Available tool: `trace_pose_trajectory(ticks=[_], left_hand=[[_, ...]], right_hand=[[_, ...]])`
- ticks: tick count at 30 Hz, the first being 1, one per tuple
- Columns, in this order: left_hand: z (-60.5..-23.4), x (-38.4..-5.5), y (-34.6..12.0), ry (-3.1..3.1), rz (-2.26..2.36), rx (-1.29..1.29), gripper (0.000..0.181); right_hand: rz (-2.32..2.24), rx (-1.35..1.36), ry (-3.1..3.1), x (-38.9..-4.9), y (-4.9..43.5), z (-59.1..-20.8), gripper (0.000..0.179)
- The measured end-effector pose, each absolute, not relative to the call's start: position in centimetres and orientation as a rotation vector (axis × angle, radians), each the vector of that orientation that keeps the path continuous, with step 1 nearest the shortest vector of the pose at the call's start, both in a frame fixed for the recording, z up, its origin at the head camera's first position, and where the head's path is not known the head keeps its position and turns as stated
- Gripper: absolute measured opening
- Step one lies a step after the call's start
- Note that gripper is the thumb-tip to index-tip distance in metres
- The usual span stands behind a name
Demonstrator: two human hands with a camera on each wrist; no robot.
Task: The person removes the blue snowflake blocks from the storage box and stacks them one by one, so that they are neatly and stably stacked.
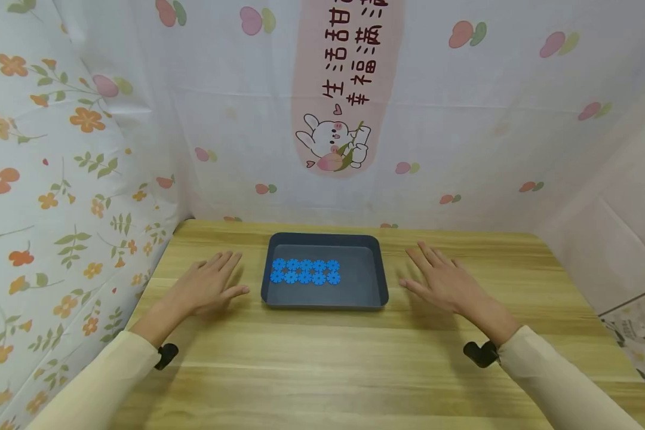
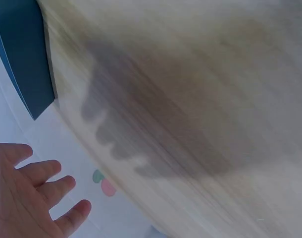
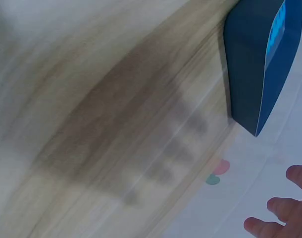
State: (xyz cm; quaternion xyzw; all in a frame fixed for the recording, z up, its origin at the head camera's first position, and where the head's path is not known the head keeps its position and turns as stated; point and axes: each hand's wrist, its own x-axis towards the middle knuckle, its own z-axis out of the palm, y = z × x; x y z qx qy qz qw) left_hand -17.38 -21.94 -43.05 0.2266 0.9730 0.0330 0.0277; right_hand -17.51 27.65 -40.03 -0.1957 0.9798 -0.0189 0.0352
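Observation:
A dark grey rectangular tray point(image 1: 360, 286) lies on the wooden table point(image 1: 279, 370). In its left part, several blue notched discs point(image 1: 305, 278), shaped like snowflake-type building pieces, form two rows. To the left of the tray is my left hand point(image 1: 206, 286), fingers spread and holding nothing; the left wrist view shows its fingers point(image 2: 54, 191) apart above the table. My right hand point(image 1: 443, 280) is on the tray's other side, likewise spread and bare. Part of its fingers point(image 3: 284, 210) and the tray's outer wall point(image 3: 247, 64) appear in the right wrist view. Neither hand touches the tray.
A white cloth point(image 1: 236, 131) with fruit prints and a cartoon rabbit point(image 1: 330, 140) hangs behind the table. Flower-patterned cloth point(image 1: 59, 197) covers the left side. Black wrist straps or mounts point(image 1: 166, 356) sit at both sleeve cuffs.

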Motion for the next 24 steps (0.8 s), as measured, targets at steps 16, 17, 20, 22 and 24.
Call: trace_pose_trajectory(ticks=[16, 17, 20, 22, 24], left_hand=[[-42.4, -20.5, -19.9, 2.919, 0.219, 0.660, 0.077], [-42.3, -20.6, -19.8, 2.912, 0.225, 0.653, 0.076], [-42.1, -21.0, -19.5, 2.908, 0.257, 0.648, 0.075], [-41.9, -21.3, -19.3, 2.909, 0.283, 0.648, 0.075], [-41.8, -21.5, -19.2, 2.908, 0.310, 0.649, 0.074]], right_hand=[[-0.018, -0.747, 2.938, -20.8, 24.2, -38.6, 0.080], [-0.034, -0.761, 2.931, -21.1, 23.9, -38.6, 0.080], [-0.116, -0.771, 2.899, -21.8, 23.2, -38.4, 0.079], [-0.172, -0.769, 2.879, -22.3, 22.6, -38.3, 0.077], [-0.225, -0.773, 2.869, -22.7, 22.1, -38.4, 0.074]])
